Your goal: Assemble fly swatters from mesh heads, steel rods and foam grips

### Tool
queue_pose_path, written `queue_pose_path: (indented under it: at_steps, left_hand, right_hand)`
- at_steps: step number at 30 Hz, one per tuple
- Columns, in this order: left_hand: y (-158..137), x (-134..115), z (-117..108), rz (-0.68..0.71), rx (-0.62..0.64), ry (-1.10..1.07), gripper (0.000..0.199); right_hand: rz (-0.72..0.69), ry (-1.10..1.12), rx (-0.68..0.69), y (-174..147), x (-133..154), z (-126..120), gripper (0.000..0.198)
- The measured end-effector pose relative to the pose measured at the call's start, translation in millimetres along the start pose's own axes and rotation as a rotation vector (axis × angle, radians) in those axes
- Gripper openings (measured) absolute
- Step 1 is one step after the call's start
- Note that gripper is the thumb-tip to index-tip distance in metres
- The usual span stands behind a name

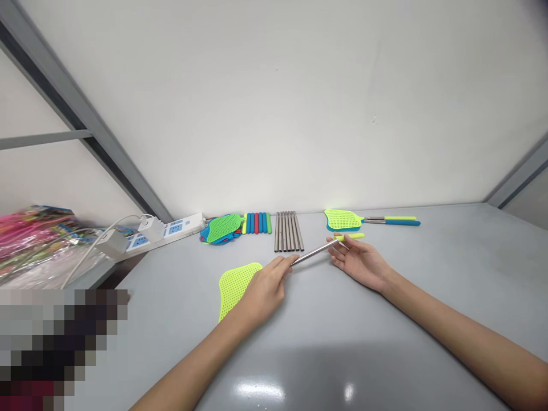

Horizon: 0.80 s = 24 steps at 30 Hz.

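Note:
My left hand (268, 285) is closed around the lower end of a thin metal tube (315, 252), which slants up to the right. Beside and partly beneath that hand lies a yellow-green fly swatter head (237, 282); my fingers hide whether it joins the tube. At the tube's far end, my right hand (357, 262) pinches a yellow-green handle grip (354, 236) between thumb and fingers. The grip lines up with the tube and seems to sit over its end.
Behind my hands lie several metal tubes (289, 231), a row of coloured grips (257, 223) and a pile of swatter heads (224, 228). Fly swatters with handles (377, 220) lie at back right. A power strip (182, 226) and plastic-wrapped goods (38, 245) are at left.

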<state>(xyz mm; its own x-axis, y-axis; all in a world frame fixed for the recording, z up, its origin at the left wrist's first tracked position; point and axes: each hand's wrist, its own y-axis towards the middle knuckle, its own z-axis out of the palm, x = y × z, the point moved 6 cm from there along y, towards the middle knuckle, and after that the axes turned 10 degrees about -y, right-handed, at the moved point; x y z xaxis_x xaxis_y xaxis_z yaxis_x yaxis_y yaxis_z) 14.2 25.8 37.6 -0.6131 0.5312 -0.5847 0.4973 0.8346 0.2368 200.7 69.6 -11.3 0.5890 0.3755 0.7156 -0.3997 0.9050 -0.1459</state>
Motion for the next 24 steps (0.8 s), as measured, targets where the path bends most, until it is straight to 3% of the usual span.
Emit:
queue_pose_path:
  at_steps: [16, 24]
  left_hand:
    - [-0.8, 6.6, 2.1, -0.018, -0.006, 0.009, 0.036]
    - [-0.6, 4.2, 2.7, -0.016, -0.007, 0.009, 0.034]
  right_hand:
    - [-0.03, -0.128, 0.026, -2.5, -0.5, 2.8, 0.016]
    - [-0.052, -0.365, -0.003, -4.9, -2.6, 7.1, 0.016]
